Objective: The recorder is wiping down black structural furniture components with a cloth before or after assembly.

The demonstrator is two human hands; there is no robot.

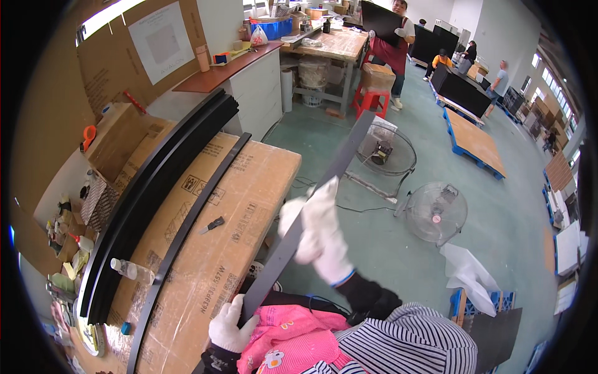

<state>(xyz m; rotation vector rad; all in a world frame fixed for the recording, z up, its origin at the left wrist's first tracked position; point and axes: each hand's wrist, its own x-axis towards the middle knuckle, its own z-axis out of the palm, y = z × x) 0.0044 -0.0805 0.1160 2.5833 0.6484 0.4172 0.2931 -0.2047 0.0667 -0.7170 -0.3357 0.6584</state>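
Note:
A long flat dark grey strip [272,274] slants across in front of me, its far end raised over the floor. My left hand [232,324], in a white glove, is closed round its near part. Further up, my right hand [321,230], also gloved in white, is wrapped about the middle of the strip; it is slightly blurred. Another dark strip [187,230] lies on the cardboard-covered bench [249,206] to my left, beside a stack of long black strips [156,181]. A small dark cutter knife [212,225] and a clear plastic bottle [132,271] lie there too.
Two floor fans [381,149] [436,214] stand beyond the strip on the green floor. White sheeting [467,277] hangs over a blue pallet at the right. Further back, a person in a dark red apron [392,56] carries a black panel, near red stools [372,103].

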